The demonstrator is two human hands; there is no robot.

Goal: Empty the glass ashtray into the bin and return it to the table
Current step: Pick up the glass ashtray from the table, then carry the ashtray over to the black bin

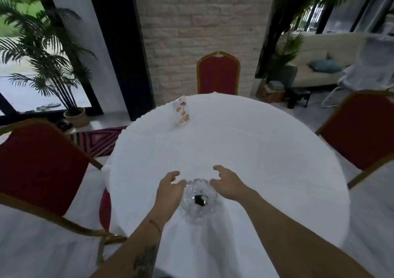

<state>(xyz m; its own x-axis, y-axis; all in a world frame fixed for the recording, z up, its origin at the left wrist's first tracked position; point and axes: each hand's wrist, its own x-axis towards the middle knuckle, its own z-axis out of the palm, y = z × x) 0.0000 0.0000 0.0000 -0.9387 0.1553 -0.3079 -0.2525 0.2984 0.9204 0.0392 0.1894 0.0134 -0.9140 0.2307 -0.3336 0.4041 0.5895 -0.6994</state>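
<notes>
Your left hand (168, 189) reaches in with its fingers spread and loosely curled, holding nothing; its fingertips sit right at the left rim of the glass ashtray (199, 201), though you cannot tell whether they touch the glass. Your right hand (227, 184) mirrors it on the other side, open and empty, thumb close to the ashtray's right rim and the other fingers arched over the cloth beyond it. Both bare forearms run up from the bottom of the view, the left one marked with a dark tattoo and a thin band at the wrist.

The ashtray stands upright between your two hands, on the near part of the round tabletop (245, 149), which is covered in a white cloth. It is cut, knobbly clear glass, and a small dark scrap (199, 200) lies in its well.

Farther out, toward the far left edge of the tabletop, a clear stand with a printed card (181, 113) stands upright, well apart from the ashtray. Red padded chairs with gold frames ring the tabletop: one at your left (38, 167), one at the far side (218, 75), one at your right (360, 128). A potted palm (49, 64) stands by the window at the left.
</notes>
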